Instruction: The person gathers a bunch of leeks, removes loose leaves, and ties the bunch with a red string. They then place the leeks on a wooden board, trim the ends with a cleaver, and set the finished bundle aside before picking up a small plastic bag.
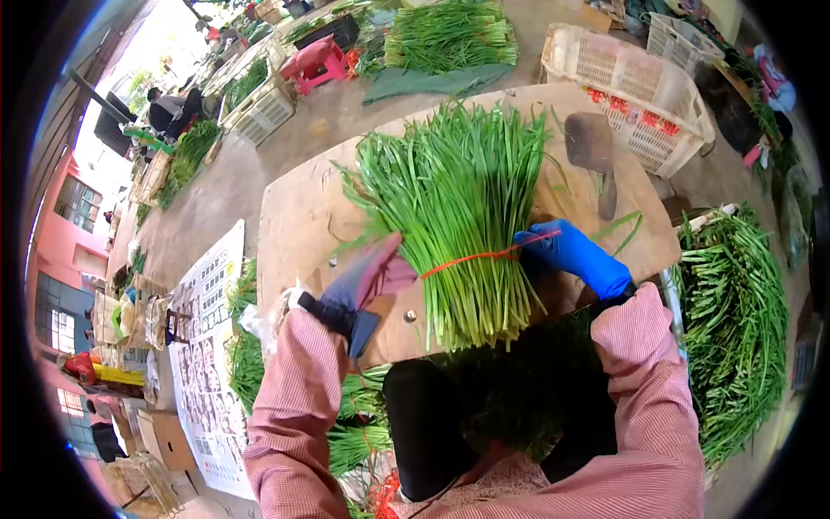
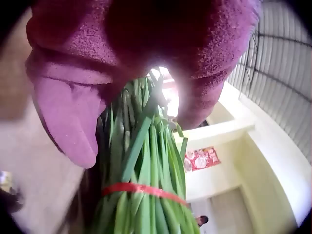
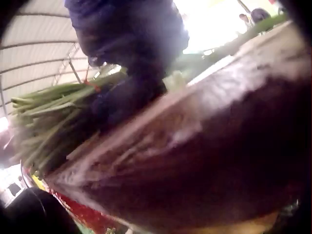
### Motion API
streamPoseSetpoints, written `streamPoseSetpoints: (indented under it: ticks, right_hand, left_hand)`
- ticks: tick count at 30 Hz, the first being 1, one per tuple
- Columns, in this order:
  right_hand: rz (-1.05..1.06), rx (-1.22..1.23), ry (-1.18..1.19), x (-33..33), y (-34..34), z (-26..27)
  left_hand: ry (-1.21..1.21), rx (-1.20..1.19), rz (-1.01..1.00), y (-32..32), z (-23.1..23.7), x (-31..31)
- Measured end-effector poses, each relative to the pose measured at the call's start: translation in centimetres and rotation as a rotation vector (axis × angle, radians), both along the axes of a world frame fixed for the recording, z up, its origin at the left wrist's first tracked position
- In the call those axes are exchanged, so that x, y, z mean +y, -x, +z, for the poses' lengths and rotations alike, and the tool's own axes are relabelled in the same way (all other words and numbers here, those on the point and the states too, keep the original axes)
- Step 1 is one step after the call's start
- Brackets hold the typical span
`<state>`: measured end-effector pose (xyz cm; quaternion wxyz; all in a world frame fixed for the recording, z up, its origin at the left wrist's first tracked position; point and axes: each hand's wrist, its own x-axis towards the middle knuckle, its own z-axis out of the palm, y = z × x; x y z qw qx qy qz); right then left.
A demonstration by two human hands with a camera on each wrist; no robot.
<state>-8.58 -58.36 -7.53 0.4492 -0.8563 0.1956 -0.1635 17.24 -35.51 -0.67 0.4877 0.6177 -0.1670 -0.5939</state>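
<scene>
A thick bundle of garlic chives lies on a wooden board, its cut ends toward the person. A red tie circles it near those ends. The left hand, in a purple glove, is at the bundle's left side; in the left wrist view its thumb and fingers stand on either side of the green stalks. On the right side, the blue-gloved right hand pinches the tie's loose end, which sticks out past the fingers. Its fingertips are partly hidden in the right wrist view.
A cleaver lies at the board's far right. Behind it stands a cream plastic crate. More chives are heaped at the right, and another pile lies at the back near a red stool. A printed sheet is at the left.
</scene>
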Motion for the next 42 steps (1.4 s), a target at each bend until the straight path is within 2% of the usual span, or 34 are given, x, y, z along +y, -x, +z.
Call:
streamPoseSetpoints:
  ticks: [1, 2, 3, 5, 6, 7, 9, 10, 11, 12, 13, 14, 15, 17, 18, 21, 22, 23, 25, 27, 29, 30, 31, 33, 34, 35, 37, 39, 41, 42]
  right_hand:
    - [-0.007, 0.067, 0.089, -0.6, -0.3, 0.3]
    - [-0.013, 0.136, 0.178, -1.0, -0.7, 0.5]
    - [-0.015, 0.142, 0.188, -1.1, -0.8, 1.5]
    - [0.015, 0.153, -0.114, -0.8, -1.1, 4.2]
    - [0.008, 0.275, -0.154, -1.3, -1.6, 4.3]
    - [0.009, 0.274, -0.155, -1.6, -2.3, 4.2]
    - [-0.017, 0.409, 0.080, -1.4, -4.0, 3.9]
    - [-0.016, 0.415, 0.085, -0.6, -4.7, 3.6]
    - [-0.006, 0.256, 0.110, 0.4, -5.1, 3.0]
    - [-0.002, 0.095, 0.138, 1.2, -4.7, 2.9]
    - [-0.012, 0.099, 0.154, 1.7, -3.9, 3.3]
    - [0.000, 0.015, -0.045, 2.3, -3.2, 3.6]
    - [0.019, -0.070, -0.254, 2.9, -2.6, 3.9]
    - [-0.054, -0.008, -0.329, 4.3, -1.4, 5.8]
    - [-0.055, -0.038, -0.315, 4.7, -0.9, 6.7]
    - [-0.077, -0.125, -0.226, 5.8, -0.3, 9.9]
    - [0.029, -0.385, -0.232, 6.1, -0.4, 11.1]
    - [0.138, -0.645, -0.232, 6.2, -0.4, 12.3]
    - [0.174, -0.719, -0.199, 6.2, -0.1, 14.9]
    - [0.210, -0.786, -0.167, 6.1, 0.7, 17.6]
    - [0.044, -0.431, -0.154, 5.9, 2.1, 20.2]
    - [-0.042, -0.387, 0.070, 6.1, 2.7, 21.0]
    - [-0.045, -0.392, 0.076, 5.9, 2.9, 20.4]
    - [-0.040, -0.491, -0.035, 5.7, 2.8, 18.5]
    - [-0.046, -0.492, -0.192, 6.4, 3.1, 17.9]
    - [-0.047, -0.493, -0.191, 6.7, 3.3, 17.5]
    - [-0.129, -0.240, 0.034, 6.9, 3.2, 16.6]
    - [-0.152, -0.212, 0.076, 7.0, 3.1, 16.1]
    - [-0.151, -0.258, 0.041, 7.0, 3.1, 15.9]
    - [-0.138, -0.281, 0.016, 7.1, 2.9, 16.1]
  left_hand:
    - [0.073, 0.070, 0.028, 0.0, 0.6, -1.3]
    - [0.243, -0.059, 0.062, 0.5, 0.6, -2.3]
    - [0.253, -0.052, 0.061, -0.4, -0.6, -3.5]
    - [0.190, 0.031, 0.101, -3.0, -3.6, -6.1]
    - [0.341, -0.028, 0.196, -1.2, -2.5, -6.8]
    - [0.341, -0.029, 0.197, -0.7, -2.2, -7.3]
    - [0.331, 0.205, 0.118, -0.1, -1.8, -8.0]
    - [0.334, 0.272, 0.068, 0.1, -2.4, -8.6]
    - [0.345, 0.282, 0.066, 0.8, -3.2, -8.9]
    - [0.571, 0.097, -0.044, 1.8, -3.8, -8.9]
    - [0.798, -0.097, -0.151, 2.5, -4.6, -9.0]
    - [1.105, -0.609, -0.190, 2.6, -5.2, -8.9]
    - [1.106, -0.608, -0.187, 2.6, -5.9, -9.0]
    - [0.596, -0.060, -0.127, 2.8, -6.7, -8.7]
    - [0.587, -0.059, -0.127, 3.5, -5.6, -8.0]
    - [1.056, -0.946, -0.161, 5.9, 1.9, -5.5]
    - [0.732, -1.834, -0.283, 5.3, 4.0, -4.5]
    - [0.737, -1.845, -0.285, 6.9, 7.0, -4.2]
    - [0.733, -0.353, 0.250, 10.9, 12.9, -3.7]
    - [0.833, -0.339, 0.162, 10.9, 14.9, -3.1]
    - [0.869, -0.485, 0.114, 11.4, 16.4, -2.5]
    - [0.845, -0.533, 0.063, 11.8, 16.8, -1.9]
    - [0.851, -0.536, 0.059, 11.7, 15.9, -1.8]
    - [0.774, -0.624, 0.090, 11.3, 13.7, -1.6]
    - [0.772, -0.510, 0.236, 12.2, 12.8, -1.4]
    - [0.773, -0.510, 0.234, 12.0, 12.7, -1.8]
    - [0.836, -1.055, -0.085, 11.4, 12.7, -2.8]
    - [0.643, -0.719, -0.066, 12.5, 12.4, -3.9]
    - [0.658, -0.361, -0.146, 13.5, 12.6, -5.0]
    - [0.659, -0.362, -0.148, 13.2, 12.8, -4.5]
